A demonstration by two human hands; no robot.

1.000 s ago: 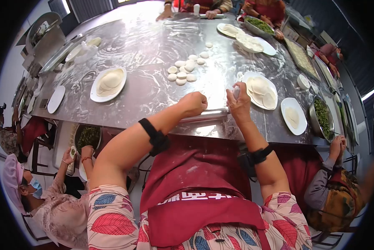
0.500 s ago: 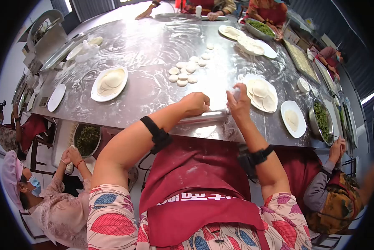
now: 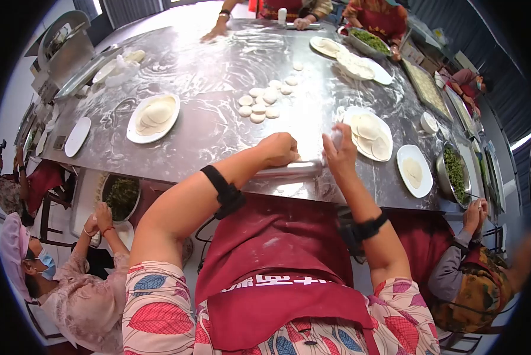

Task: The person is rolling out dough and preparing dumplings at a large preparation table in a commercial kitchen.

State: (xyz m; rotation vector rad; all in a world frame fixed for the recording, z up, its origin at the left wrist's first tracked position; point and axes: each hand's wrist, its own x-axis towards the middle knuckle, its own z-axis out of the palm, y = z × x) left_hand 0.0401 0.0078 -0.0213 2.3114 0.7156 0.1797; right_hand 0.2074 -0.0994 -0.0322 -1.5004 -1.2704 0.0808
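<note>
My left hand (image 3: 280,149) is closed at the near table edge, its fingertips pressed down on something small and pale that I cannot make out. Just below it lies a shiny metal cylinder (image 3: 292,168), crosswise along the edge. My right hand (image 3: 340,152) is to the right of the cylinder's end, fingers curled around something whitish that is mostly hidden. Beyond my hands, several small round dough pieces (image 3: 257,109) lie in a group on the metal table (image 3: 212,121). Flat dough rounds (image 3: 367,127) overlap on a white plate (image 3: 385,155) right of my right hand.
Another plate of dough rounds (image 3: 157,113) stands left, an oval plate (image 3: 78,137) farther left. At right are a plate with wrappers (image 3: 414,171) and a bowl of green filling (image 3: 454,173). Co-workers sit on both sides; another's hand (image 3: 217,29) rests on the far side.
The far co-worker's hand has moved right and nearer on the table. The left co-worker's hands have come closer together. My hands have shifted only slightly.
</note>
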